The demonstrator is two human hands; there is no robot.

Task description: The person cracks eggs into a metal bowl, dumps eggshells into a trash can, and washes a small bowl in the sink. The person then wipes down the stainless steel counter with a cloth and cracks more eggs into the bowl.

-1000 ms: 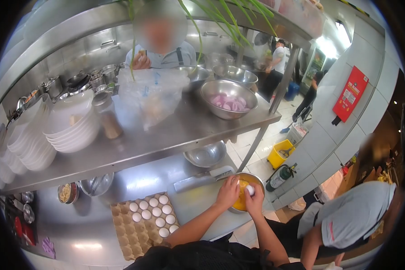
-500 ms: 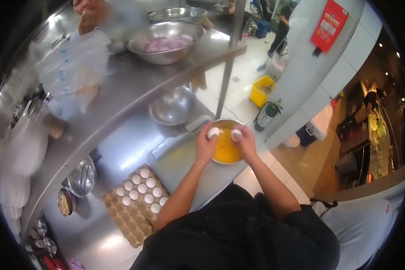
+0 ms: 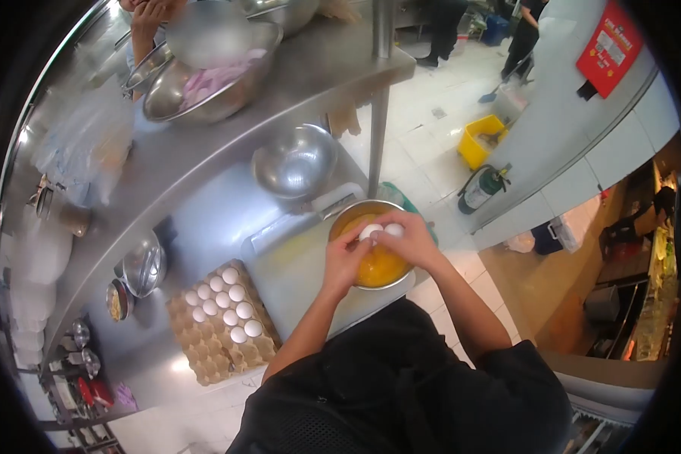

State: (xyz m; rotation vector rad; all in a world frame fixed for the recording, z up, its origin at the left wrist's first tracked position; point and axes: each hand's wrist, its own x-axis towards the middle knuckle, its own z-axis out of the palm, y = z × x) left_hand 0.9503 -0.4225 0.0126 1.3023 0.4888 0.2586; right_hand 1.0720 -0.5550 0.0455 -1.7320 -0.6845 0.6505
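My left hand (image 3: 344, 257) is closed on a white egg (image 3: 370, 232). My right hand (image 3: 415, 240) grips another white egg (image 3: 394, 229), and the two eggs are close together over a metal bowl (image 3: 386, 203). Whether either shell is cracked I cannot tell. Inside the bowl is yellow liquid egg (image 3: 380, 270). The bowl stands at the right end of a pale cutting board (image 3: 295, 284). To the left, a cardboard egg tray (image 3: 204, 352) has several white eggs in its far part and bare cups nearer me.
An upper steel shelf (image 3: 310, 72) carries a bowl of purple-pink pieces (image 3: 212, 102) and a plastic bag (image 3: 91, 144). Below it sit a metal bowl (image 3: 295, 163) and smaller bowls (image 3: 142, 265). A metal post (image 3: 378, 136) rises beyond my hands. Other people are at the far side.
My hands, apart at opposite sides of the bowl before, have come together, bringing the two eggs nearly side by side. The camera view has shifted.
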